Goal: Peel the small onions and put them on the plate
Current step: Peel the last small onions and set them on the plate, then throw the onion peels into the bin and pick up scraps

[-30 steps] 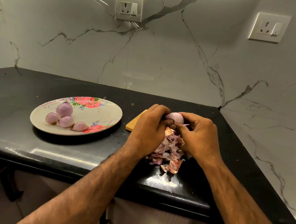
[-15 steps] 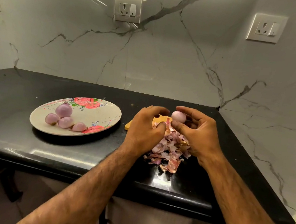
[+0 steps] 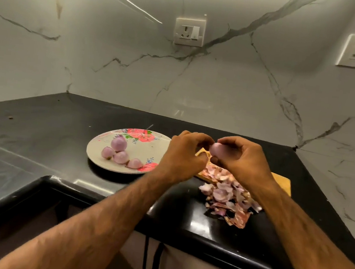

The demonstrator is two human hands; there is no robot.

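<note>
The black counter point(image 3: 36, 138) carries everything. On its left part stands the flowered plate point(image 3: 150, 146), and in it lie four peeled onions point(image 3: 119, 143), close together near the front left rim, some of them touching. The rest of the plate is free, so I judge there is enough room for more.

To the right of the plate lies a wooden cutting board point(image 3: 281, 181). A heap of skins point(image 3: 227, 195) spreads from the board onto the counter in front of it.

Above the board's left end, the left hand point(image 3: 182, 157) and the right hand point(image 3: 243, 161) meet around one small onion point(image 3: 216, 149). The right hand holds it between curled fingers and thumb. The left hand's curled fingertips pinch it at its left side.

The onion looks pale and smooth, so it is probably almost bare. I judge it light, firm and a little slippery when peeled. It is best taken by the round middle, with the tips left free for pulling the last skin.
</note>
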